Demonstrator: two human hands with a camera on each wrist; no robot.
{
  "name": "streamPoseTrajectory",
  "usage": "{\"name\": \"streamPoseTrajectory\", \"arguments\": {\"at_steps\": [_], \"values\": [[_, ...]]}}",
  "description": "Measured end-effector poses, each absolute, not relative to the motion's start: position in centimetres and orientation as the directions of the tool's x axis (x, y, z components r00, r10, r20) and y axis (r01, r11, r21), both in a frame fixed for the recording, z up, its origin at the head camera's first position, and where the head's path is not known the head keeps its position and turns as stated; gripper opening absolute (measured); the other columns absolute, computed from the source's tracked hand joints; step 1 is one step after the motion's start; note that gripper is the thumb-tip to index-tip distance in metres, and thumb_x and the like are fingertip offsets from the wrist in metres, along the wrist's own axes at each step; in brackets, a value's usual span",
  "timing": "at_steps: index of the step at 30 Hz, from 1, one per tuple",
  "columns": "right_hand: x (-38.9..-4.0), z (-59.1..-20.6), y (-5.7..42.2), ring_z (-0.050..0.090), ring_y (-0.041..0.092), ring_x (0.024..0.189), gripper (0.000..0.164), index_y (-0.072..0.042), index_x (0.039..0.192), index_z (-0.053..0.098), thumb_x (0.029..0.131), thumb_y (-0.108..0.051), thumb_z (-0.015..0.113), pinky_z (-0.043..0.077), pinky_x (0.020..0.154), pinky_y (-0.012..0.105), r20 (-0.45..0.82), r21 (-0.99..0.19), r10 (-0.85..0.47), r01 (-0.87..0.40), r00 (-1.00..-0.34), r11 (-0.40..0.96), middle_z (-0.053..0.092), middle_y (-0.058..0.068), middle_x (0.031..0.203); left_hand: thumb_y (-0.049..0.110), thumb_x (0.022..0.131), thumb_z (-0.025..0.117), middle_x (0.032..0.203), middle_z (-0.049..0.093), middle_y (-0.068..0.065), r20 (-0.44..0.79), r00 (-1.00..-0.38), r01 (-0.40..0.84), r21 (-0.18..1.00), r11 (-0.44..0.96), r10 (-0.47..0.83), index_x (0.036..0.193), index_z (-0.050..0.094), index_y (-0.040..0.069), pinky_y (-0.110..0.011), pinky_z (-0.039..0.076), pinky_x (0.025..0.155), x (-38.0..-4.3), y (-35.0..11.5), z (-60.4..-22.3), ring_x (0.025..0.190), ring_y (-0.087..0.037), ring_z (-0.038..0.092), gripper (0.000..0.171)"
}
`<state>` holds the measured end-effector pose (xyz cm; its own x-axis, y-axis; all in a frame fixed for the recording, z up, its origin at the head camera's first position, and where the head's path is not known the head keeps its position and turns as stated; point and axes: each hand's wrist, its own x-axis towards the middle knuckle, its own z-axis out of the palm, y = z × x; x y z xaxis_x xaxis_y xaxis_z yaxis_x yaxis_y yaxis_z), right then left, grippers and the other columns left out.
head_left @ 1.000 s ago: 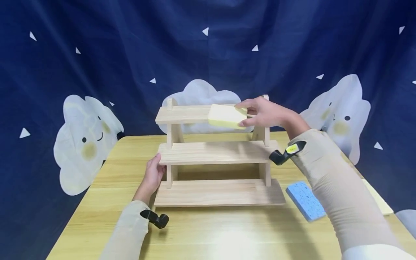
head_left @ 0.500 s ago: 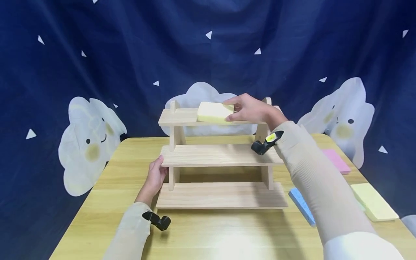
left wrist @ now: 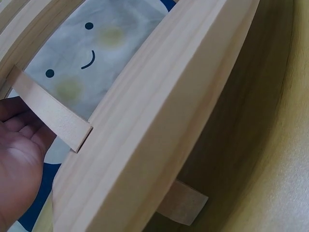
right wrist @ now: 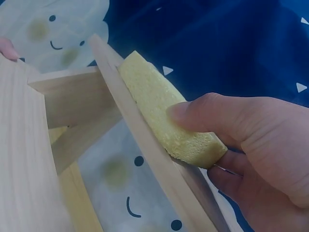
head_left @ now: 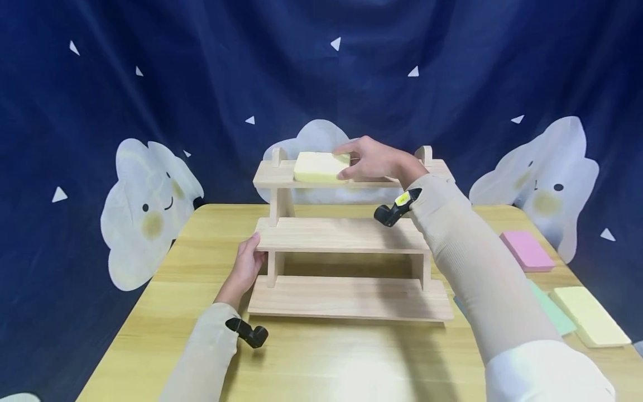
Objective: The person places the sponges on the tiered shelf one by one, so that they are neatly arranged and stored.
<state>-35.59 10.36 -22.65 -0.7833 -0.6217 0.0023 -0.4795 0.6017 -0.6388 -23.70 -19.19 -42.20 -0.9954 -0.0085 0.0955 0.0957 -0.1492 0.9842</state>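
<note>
A pale yellow sponge [head_left: 317, 166] sits on the top board of a three-tier wooden display rack [head_left: 341, 234], left of its middle. My right hand [head_left: 377, 159] pinches the sponge's right end between thumb and fingers. In the right wrist view, the thumb presses the broad side of the sponge [right wrist: 154, 101], which lies along the board. At the rack's left side, my left hand [head_left: 246, 265] grips the end of the middle tier, thumb at the board's edge. The left wrist view has its fingers [left wrist: 24, 123] curled behind a wooden upright.
On the table's right side lie a pink sponge [head_left: 527, 250], a green sponge [head_left: 552, 310] and another yellow sponge [head_left: 593, 318]. A blue sponge [head_left: 459, 306] is mostly hidden by my right sleeve. Behind the table hangs a dark blue curtain [head_left: 221, 67].
My right hand has carried the yellow sponge leftward along the top tier and down onto the board. My left hand keeps its hold on the rack. The head view has shifted slightly.
</note>
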Motion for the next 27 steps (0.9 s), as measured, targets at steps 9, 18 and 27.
{"name": "streamPoseTrajectory", "arguments": {"at_steps": [9,18,27], "values": [[-35.83,-22.42,10.29,0.049,0.017,0.118,0.054,-0.016,0.132,0.053,0.081,-0.017,0.072,0.036,0.103,0.033,-0.062,-0.673,-0.620,-0.426,-0.782,0.605,0.056,0.000,0.127,0.029,0.102,0.025,0.095,0.055,0.006,0.079,-0.997,0.077,0.987,-0.141,0.006,0.131,0.038,-0.016,-0.021,0.041,0.081,-23.69,-19.03,-42.06,0.088,-0.006,0.051,0.055],[-36.09,-22.31,9.93,0.049,0.016,0.114,0.054,-0.015,0.133,0.052,0.082,-0.015,0.070,0.035,0.102,0.032,-0.083,-0.659,-0.633,-0.434,-0.770,0.615,0.056,0.002,0.125,0.028,0.102,0.024,0.097,0.055,0.007,0.069,-0.998,0.067,0.987,-0.143,0.007,0.134,0.038,-0.014,-0.020,0.041,0.085,-23.47,-19.06,-42.08,0.092,-0.006,0.052,0.054],[-36.08,-22.41,9.80,0.048,0.016,0.113,0.058,-0.018,0.136,0.049,0.082,-0.017,0.069,0.035,0.101,0.032,-0.109,-0.650,-0.611,-0.409,-0.784,0.641,0.056,0.001,0.125,0.027,0.102,0.025,0.094,0.056,0.007,0.074,-0.997,0.073,0.986,-0.147,0.002,0.132,0.038,-0.016,-0.021,0.041,0.083,-23.48,-19.03,-42.15,0.090,-0.006,0.052,0.054]]}}
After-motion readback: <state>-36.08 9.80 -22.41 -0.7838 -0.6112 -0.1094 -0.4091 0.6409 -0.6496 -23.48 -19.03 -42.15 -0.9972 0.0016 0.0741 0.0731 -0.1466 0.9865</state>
